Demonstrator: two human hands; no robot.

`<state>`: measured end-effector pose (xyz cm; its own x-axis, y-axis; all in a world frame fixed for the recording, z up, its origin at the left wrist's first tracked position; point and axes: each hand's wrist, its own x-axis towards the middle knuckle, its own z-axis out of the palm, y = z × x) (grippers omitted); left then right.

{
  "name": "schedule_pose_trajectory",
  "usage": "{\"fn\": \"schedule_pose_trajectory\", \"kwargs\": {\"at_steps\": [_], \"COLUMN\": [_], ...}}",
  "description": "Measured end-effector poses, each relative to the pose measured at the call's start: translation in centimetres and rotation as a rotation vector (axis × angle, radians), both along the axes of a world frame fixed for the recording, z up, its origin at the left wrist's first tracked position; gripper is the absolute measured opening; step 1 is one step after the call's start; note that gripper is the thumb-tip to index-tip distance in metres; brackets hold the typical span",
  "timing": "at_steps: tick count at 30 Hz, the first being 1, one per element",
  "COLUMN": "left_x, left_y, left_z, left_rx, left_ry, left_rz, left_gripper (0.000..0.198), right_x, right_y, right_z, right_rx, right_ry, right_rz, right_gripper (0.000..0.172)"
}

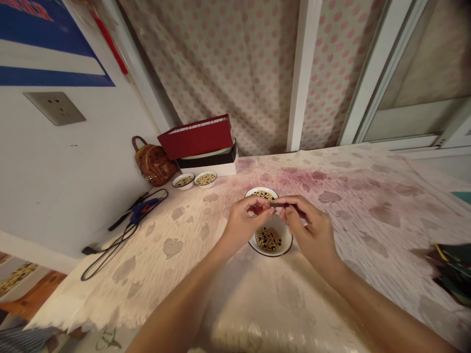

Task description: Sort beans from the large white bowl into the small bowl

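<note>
Over two white bowls, both hands are raised close together. My right hand (311,220) pinches a thin, dark reddish-brown stick (280,205), its exact kind unclear. At the stick's left end, the thumb and fingers of my left hand (245,220) close on its tip. Directly below is the nearer bowl (286,240), dark-rimmed, with mixed black and tan beans (268,239) in its bottom. Just behind the hands, the farther bowl (249,193) holds pale and black beans (264,194), partly hidden by my fingers.
Two small bowls of beans, a left one (183,187) and a right one (206,185), stand before a white-and-black box (224,169) topped by a red box (198,139). A brown mini backpack (154,164) leans nearby. A cabled blue tool (139,212) lies left; a dark bundle (454,269) lies right.
</note>
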<state>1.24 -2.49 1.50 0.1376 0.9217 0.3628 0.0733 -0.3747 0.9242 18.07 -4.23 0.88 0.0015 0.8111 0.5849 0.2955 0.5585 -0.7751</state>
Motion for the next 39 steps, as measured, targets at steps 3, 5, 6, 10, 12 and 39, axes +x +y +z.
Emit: {"fn": "schedule_pose_trajectory", "kwargs": {"at_steps": [3, 5, 6, 10, 12, 39], "left_x": [0.0, 0.0, 0.0, 0.0, 0.0, -0.4], "left_y": [0.1, 0.1, 0.0, 0.0, 0.1, 7.6], "left_z": [-0.1, -0.1, -0.1, -0.2, -0.3, -0.6], "left_rx": [0.003, 0.006, 0.007, 0.01, 0.017, 0.093], "left_ry": [-0.008, -0.005, -0.003, 0.0, 0.006, 0.799], "left_rz": [0.0, -0.003, -0.004, -0.005, -0.007, 0.016], "left_gripper": [0.013, 0.013, 0.013, 0.013, 0.013, 0.018], "right_x": [0.0, 0.0, 0.0, 0.0, -0.1, 0.2], "right_y": [0.0, 0.1, 0.1, 0.2, 0.2, 0.7], "right_z": [0.0, 0.0, 0.1, 0.1, 0.0, 0.2], "right_rx": [0.005, 0.009, 0.012, 0.01, 0.007, -0.035], "right_ry": [0.0, -0.004, -0.006, -0.013, -0.021, 0.118], "right_rz": [-0.009, -0.008, -0.008, -0.006, 0.002, -0.06], "right_gripper": [0.023, 0.023, 0.023, 0.022, 0.023, 0.021]}}
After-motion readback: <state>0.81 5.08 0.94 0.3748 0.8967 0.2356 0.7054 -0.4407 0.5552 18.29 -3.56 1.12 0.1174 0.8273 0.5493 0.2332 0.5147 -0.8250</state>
